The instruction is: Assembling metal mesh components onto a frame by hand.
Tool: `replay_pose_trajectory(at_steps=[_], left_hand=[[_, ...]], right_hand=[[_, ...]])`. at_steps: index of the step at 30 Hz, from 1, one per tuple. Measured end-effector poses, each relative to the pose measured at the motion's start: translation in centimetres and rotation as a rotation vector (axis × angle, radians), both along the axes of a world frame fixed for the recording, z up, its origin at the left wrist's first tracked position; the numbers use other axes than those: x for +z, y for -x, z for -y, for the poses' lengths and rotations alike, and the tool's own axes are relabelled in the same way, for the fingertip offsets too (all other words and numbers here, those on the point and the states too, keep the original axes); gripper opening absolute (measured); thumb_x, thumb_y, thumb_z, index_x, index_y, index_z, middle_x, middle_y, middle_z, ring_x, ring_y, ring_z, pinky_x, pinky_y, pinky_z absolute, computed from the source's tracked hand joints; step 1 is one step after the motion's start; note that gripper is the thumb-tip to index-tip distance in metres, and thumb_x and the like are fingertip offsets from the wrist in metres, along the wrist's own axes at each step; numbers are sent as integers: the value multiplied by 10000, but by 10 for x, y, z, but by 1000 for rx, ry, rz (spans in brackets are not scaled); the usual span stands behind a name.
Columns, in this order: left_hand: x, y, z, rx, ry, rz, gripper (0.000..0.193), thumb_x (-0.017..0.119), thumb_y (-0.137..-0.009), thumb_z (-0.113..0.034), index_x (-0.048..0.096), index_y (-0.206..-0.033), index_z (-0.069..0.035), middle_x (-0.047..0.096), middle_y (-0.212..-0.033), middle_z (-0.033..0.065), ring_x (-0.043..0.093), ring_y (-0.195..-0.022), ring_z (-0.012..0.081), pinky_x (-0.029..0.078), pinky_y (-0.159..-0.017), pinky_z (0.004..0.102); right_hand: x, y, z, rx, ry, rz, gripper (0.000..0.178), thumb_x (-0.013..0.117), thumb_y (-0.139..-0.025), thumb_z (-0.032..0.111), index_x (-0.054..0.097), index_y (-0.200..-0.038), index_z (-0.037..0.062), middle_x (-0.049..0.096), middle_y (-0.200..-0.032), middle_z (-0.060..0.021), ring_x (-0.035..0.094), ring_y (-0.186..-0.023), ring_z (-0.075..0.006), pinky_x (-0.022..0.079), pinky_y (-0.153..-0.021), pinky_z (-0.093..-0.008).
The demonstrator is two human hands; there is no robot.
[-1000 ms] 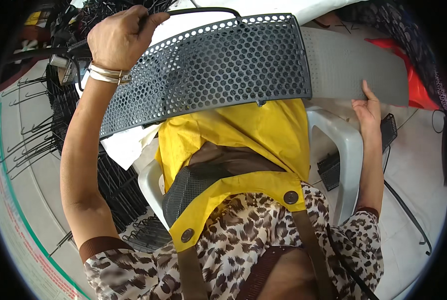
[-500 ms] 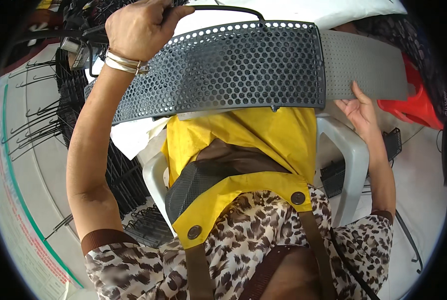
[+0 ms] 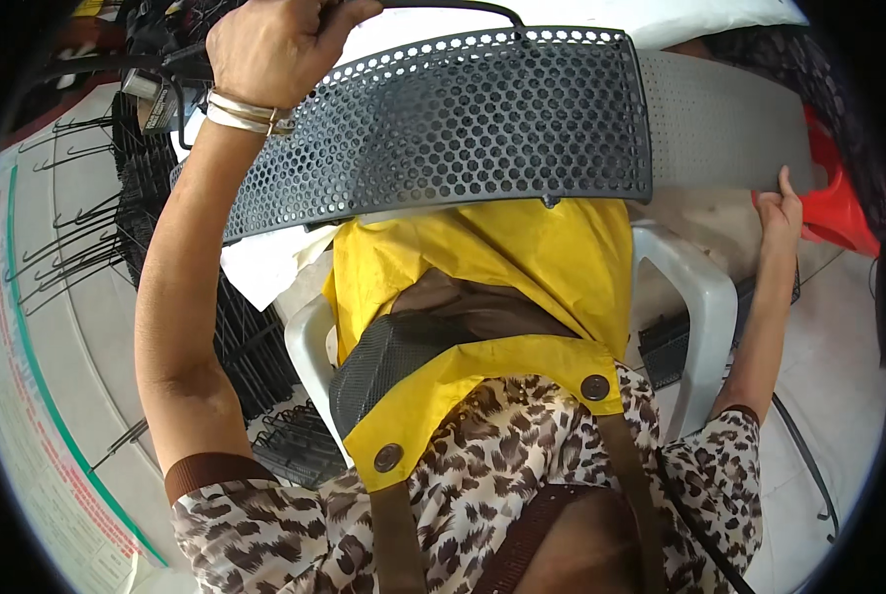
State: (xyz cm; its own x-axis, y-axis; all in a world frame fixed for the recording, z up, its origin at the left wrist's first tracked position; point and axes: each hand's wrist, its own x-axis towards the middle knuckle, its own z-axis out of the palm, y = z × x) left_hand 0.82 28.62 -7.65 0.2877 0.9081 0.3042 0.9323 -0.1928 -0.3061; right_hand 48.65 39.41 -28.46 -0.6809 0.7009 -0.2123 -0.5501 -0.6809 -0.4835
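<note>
A black perforated panel (image 3: 482,119), long and slightly curved by the lens, lies across my lap at the far side. My left hand (image 3: 269,54) is closed round a bent black rod (image 3: 453,6) above the panel's left part; the rod's right end comes down at the panel's far edge. Under the panel and sticking out to its right is a grey sheet (image 3: 730,119) with fine holes. Near that sheet's right end my right hand (image 3: 782,213) grips its near edge, one digit on top and the rest mostly hidden below.
Yellow apron cloth (image 3: 522,243) covers my lap, between the arms of a pale plastic chair (image 3: 695,297). Stacked black wire racks (image 3: 250,346) and hooked wires (image 3: 76,243) stand on the left. A red plastic object (image 3: 844,203) is at the right, and a white sack (image 3: 700,20) lies beyond the panel.
My right hand has slid rightward along the grey sheet to near its end. The black panel has shifted slightly away from me. My left hand keeps its hold on the rod.
</note>
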Motion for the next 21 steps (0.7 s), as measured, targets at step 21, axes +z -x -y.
replay_pose_trajectory(at_steps=[21], left_hand=[[-1,-6,6,-38,8,-71,280,539,-682,-383,550,-616,-111,463,-401,13,455,-329,140,318,-305,234]], right_hand=[[33,23,79,-685,191,746,205,431,-801,161,456,-851,-37,498,-756,-87,472,-615,-120,416,-634,-241]])
